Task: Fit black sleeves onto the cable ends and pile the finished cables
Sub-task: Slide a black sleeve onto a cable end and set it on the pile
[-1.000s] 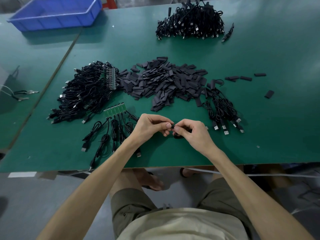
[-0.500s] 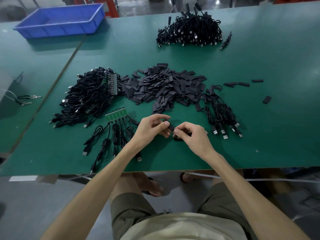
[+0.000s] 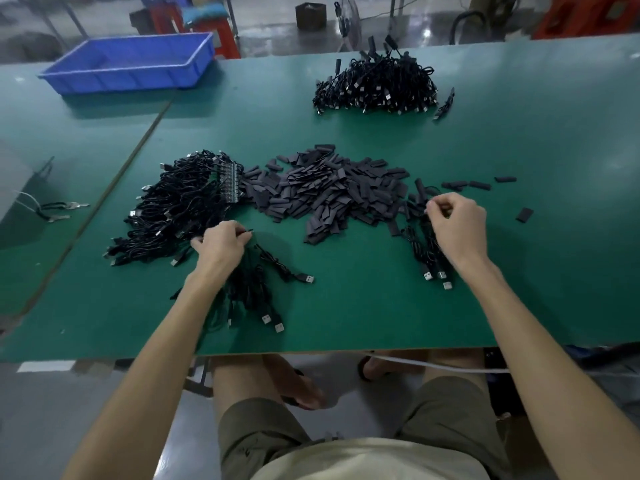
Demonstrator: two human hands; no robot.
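A heap of flat black sleeves (image 3: pixel 329 192) lies mid-table. My left hand (image 3: pixel 221 245) sits on the small bunch of black USB cables (image 3: pixel 258 289) near the front edge, its fingers curled round one cable end that sticks out past the thumb. My right hand (image 3: pixel 457 225) hovers over the small group of cables (image 3: pixel 427 258) to the right of the sleeves, with fingers curled and fingertips pinching a thin cable. A big tangle of cables (image 3: pixel 176 209) lies left of the sleeves. Another large cable pile (image 3: pixel 377 88) sits at the back.
A blue plastic bin (image 3: pixel 131 64) stands at the far left on the adjoining table. A hand tool with wire (image 3: pixel 59 211) lies at the left. Loose sleeves (image 3: pixel 479 184) and one more loose sleeve (image 3: pixel 524 214) are scattered to the right. The green table's front edge (image 3: pixel 329 349) is near my knees.
My hands, which met over one cable at the table's front middle, have parted. The left went left onto the near cable bunch. The right went right and back over the small cable group.
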